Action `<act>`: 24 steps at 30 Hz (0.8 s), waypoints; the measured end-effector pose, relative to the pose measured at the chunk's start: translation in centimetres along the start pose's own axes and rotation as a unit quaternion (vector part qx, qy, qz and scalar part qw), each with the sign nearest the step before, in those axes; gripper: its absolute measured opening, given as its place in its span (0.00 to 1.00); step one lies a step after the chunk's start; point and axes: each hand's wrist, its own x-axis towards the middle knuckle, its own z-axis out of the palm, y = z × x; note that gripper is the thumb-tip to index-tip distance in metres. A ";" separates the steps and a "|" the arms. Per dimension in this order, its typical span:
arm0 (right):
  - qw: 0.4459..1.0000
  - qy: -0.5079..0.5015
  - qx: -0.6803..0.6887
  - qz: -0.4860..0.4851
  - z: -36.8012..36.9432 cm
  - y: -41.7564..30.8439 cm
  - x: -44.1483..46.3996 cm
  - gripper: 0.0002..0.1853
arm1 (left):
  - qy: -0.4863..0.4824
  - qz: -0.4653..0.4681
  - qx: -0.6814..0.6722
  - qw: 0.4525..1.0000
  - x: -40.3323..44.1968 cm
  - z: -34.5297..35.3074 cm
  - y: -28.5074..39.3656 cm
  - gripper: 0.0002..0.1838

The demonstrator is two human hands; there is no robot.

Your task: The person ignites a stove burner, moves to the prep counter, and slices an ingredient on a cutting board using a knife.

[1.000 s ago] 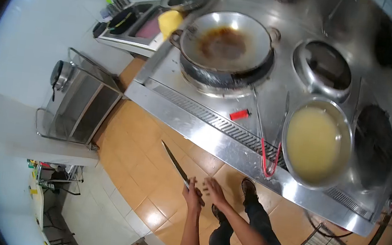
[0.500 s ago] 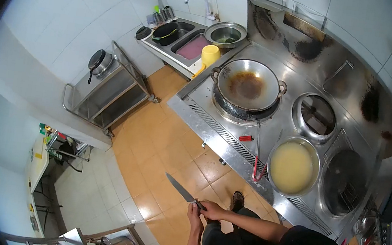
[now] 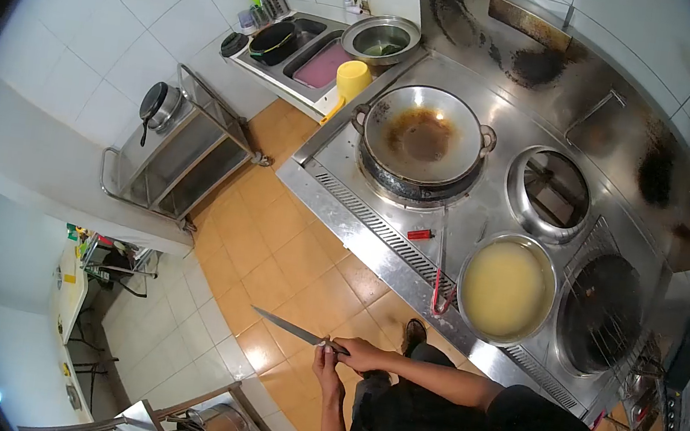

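A kitchen knife (image 3: 290, 327) with a long grey blade and dark handle is held in front of my body, over the floor. Its tip points left and slightly away from me. My right hand (image 3: 359, 355) is wrapped round the handle end. Close beside it, my left hand (image 3: 328, 365) has its fingers pinched on the knife where blade and handle meet. Part of the handle is hidden by the fingers.
The steel stove counter (image 3: 343, 231) holds a wok (image 3: 420, 134), a pot of yellowish liquid (image 3: 508, 289), a red lighter (image 3: 421, 234) and red-handled tongs (image 3: 441, 298). Beyond are a sink (image 3: 316, 61), yellow scoop (image 3: 351, 80) and trolley (image 3: 198, 150). A steel pot (image 3: 222, 429) sits low left.
The knife has swung to lie flatter, its tip moving left and down. Both hands have shifted slightly left, still on it. The view has turned a little.
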 end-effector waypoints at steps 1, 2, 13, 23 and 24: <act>1.000 0.011 0.028 -0.009 -0.1 0.0 0.2 0.15 | 0.003 0.001 0.000 1.000 0.3 -0.2 -0.2 0.19; 0.998 0.020 0.055 -0.017 0.0 -0.1 0.4 0.13 | -0.006 0.011 0.020 1.000 0.6 -0.5 -0.6 0.21; 0.995 -0.002 -0.009 -0.096 3.9 -4.0 3.8 0.12 | -0.013 0.036 0.017 0.999 0.3 -5.2 3.0 0.24; 0.994 -0.084 0.043 -0.058 22.5 -9.4 8.0 0.14 | 0.028 0.104 0.007 0.994 -2.7 -25.4 5.2 0.12; 0.992 -0.089 0.076 -0.050 25.0 -9.1 9.0 0.14 | 0.013 0.151 0.068 0.986 -3.0 -28.1 5.4 0.13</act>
